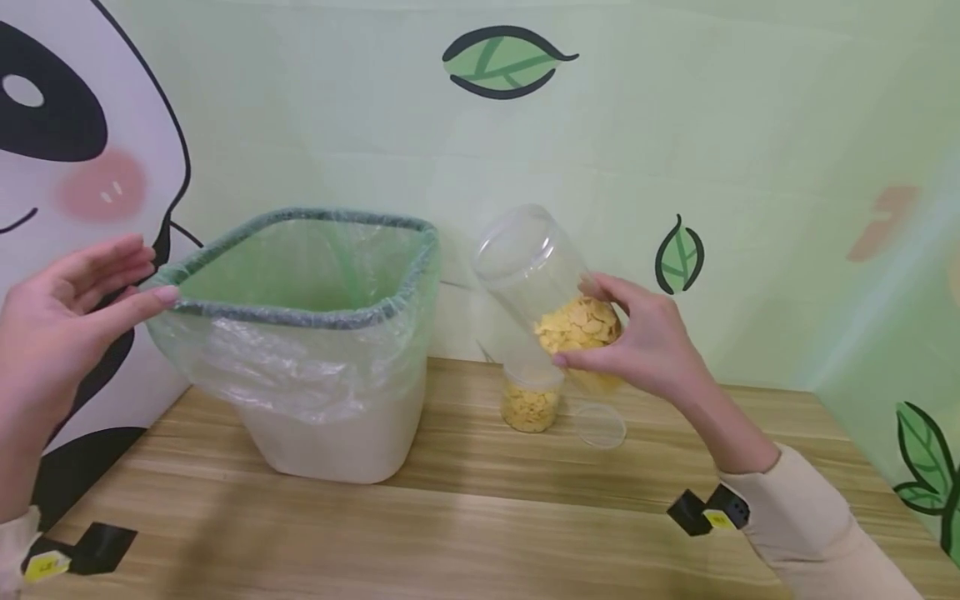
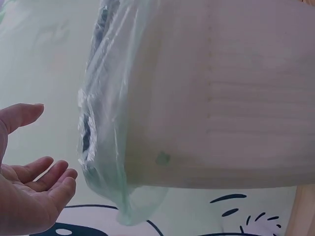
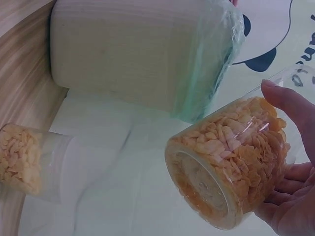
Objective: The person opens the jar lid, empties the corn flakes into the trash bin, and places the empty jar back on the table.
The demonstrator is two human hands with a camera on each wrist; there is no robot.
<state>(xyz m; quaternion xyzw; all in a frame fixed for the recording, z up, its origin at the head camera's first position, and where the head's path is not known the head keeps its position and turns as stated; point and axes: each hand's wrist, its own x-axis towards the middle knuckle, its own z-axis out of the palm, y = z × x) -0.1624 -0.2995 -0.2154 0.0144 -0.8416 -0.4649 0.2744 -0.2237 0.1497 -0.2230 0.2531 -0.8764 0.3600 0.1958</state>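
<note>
My right hand grips a tall clear plastic jar, raised off the table and tilted with its upper end toward the bin. Yellow cereal flakes fill its lower part. Below it in the head view stands a smaller clear container of the same flakes, and a round clear lid lies beside that. My left hand is at the bin's left rim, thumb and fingers spread apart. In the left wrist view that hand shows a gap between it and the bin's bag.
A white bin stands on the wooden table, lined with a thin green bag folded over its rim. Behind it hangs a pale green backdrop with printed leaves and a panda.
</note>
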